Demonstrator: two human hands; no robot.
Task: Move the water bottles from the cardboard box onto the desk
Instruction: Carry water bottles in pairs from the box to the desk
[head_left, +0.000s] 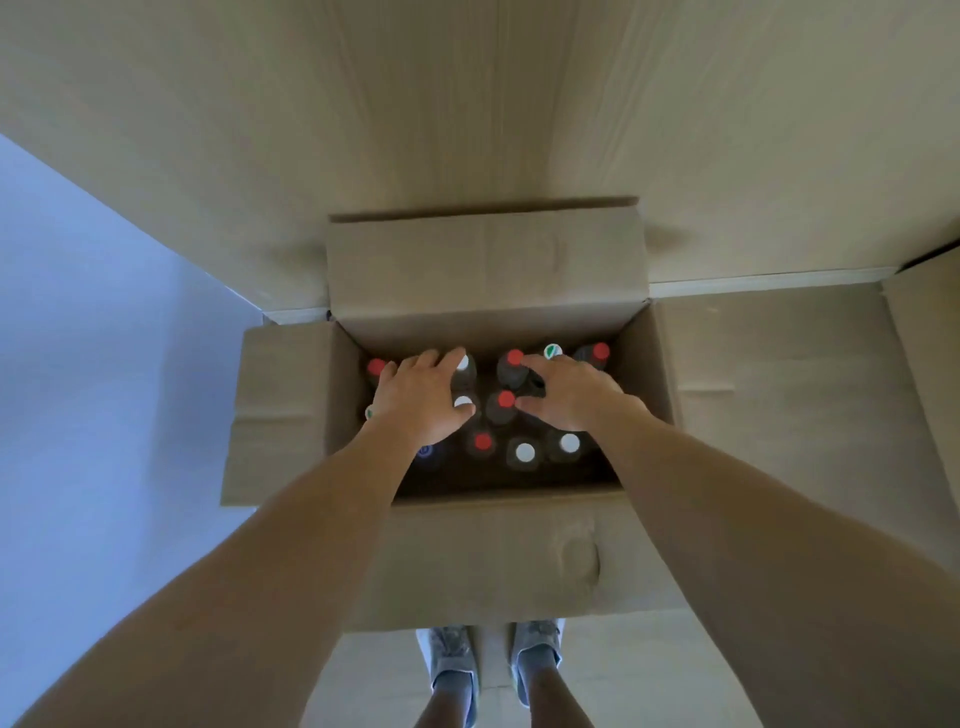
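An open cardboard box (291, 410) stands on the floor below me, its flaps folded out. Several water bottles stand upright inside, seen from above as caps: red caps (483, 441), white caps (525, 452) and a green-and-white cap (552, 351). My left hand (422, 395) hovers over the left bottles with fingers spread, its fingertips at two white caps. My right hand (569, 392) reaches over the middle bottles, forefinger by a red cap (515, 357) and thumb by another red cap (505, 399). Neither hand grips a bottle. The bottle bodies are dark and mostly hidden.
A pale wooden surface (467, 104) rises right behind the box's far flap. A bluish-white wall (78, 338) runs along the left. More cardboard (779, 389) lies at the right of the box. My feet in grey shoes (452, 660) stand at the near flap.
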